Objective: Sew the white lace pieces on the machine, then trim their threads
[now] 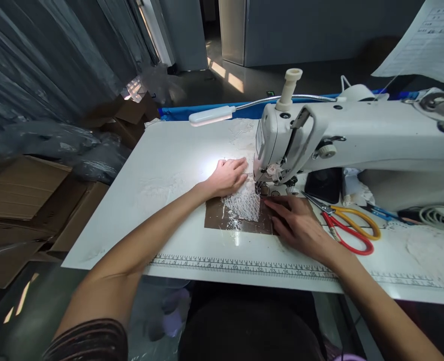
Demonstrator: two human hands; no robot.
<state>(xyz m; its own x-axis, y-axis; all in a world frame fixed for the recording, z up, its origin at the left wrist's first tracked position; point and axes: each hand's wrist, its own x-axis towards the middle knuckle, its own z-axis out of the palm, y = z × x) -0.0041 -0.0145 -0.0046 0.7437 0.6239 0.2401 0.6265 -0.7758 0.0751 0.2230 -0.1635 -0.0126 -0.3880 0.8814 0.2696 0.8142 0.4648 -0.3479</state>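
Note:
A piece of white lace [243, 205] lies over a brown sheet [214, 214] in front of the sewing machine [278, 135], its right edge close under the needle area. My left hand [228, 176] rests on the upper part of the lace, palm down and fingers stretched toward the machine. On the right side, my right hand [296, 220] lies low with its index finger and thumb reaching to the lace's edge and the brown sheet, just below the presser foot. The right hand's other fingers are partly hidden. Both hands press flat and grip nothing that I can see.
Scissors [348, 225] with red and yellow handles lie right of my right hand. A printed ruler strip [240, 265] runs along the table's front edge. A lamp [212, 116] hangs over the back. Cardboard boxes [22, 190] and plastic wrap stand at the left.

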